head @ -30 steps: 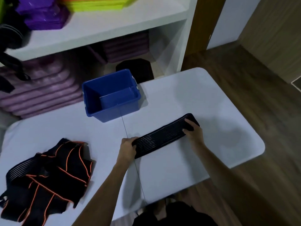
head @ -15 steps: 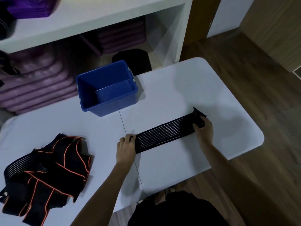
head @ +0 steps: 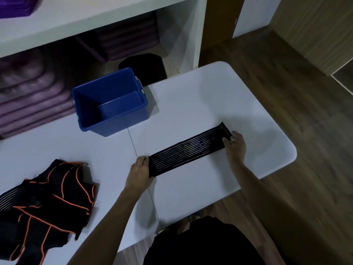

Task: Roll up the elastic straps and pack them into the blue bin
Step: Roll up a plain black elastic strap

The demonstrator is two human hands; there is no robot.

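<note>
Head view, strap: long black ribbed elastic strap (head: 188,151) lying flat and straight on the white surface (head: 200,104), running from lower left to upper right, just right of the surface's centre seam.
Head view, left hand: left hand (head: 140,172) resting on the strap's near end, fingers curved over the edge and pinning it down.
Head view, right hand: right hand (head: 236,144) at the far end, fingertips curled around the strap's end, gripping it.
Head view, bin: blue rectangular plastic bin (head: 112,101) standing beyond the strap, apart from it, nothing visible inside.
Head view, pile: heap of black straps with orange trim (head: 44,199) at the left of the surface, well apart from both hands, not yet rolled.
Head view, shelf: white shelf unit (head: 95,20) behind the surface, with stacked purple mats (head: 32,96) below.
Change: 1.0 s ago strap shorter and bunched between the 2 hands; 0.5 s ago pulled longer, far end kinked upward; now drawn out to full length and flattened, right hand carried further right.
Meaning for task: smoothing looks finished, so rolling probably begins next from 1 end, with the other end kept anchored.
Progress: early, judged from the bare bin and untouched heap.
Risk: springy elastic likely to loosen unless the roll is kept tight.
</note>
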